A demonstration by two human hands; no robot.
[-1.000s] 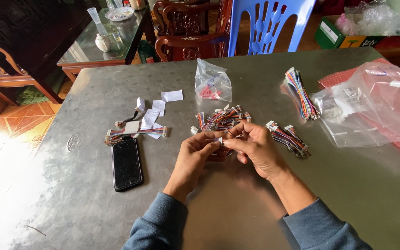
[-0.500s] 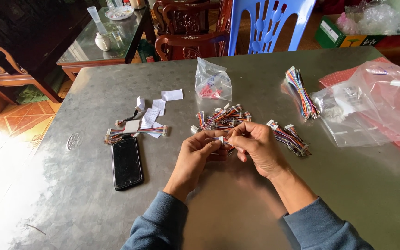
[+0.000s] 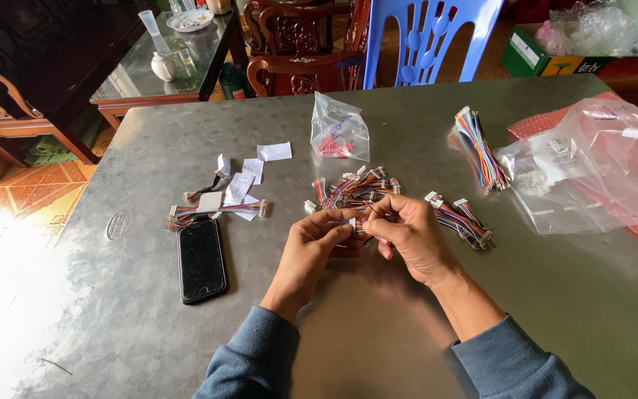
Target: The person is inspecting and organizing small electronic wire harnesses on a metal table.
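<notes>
Multicoloured wire harness (image 3: 354, 222) sits pinched between your left hand (image 3: 317, 244) and right hand (image 3: 407, 235), both grips closed on it above the desk (image 3: 378, 332).

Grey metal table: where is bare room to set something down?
Free: the near-left corner of the grey metal table below the black phone, and the near-right stretch below the clear plastic bags. Crowded: around both hands, among the coloured wire bundles.

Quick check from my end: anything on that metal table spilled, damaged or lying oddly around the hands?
Nothing looks spilled or broken. Both hands, left hand and right hand, pinch a small wire connector over the metal table. The loose paper slips lie scattered untidily near the phone.
</notes>
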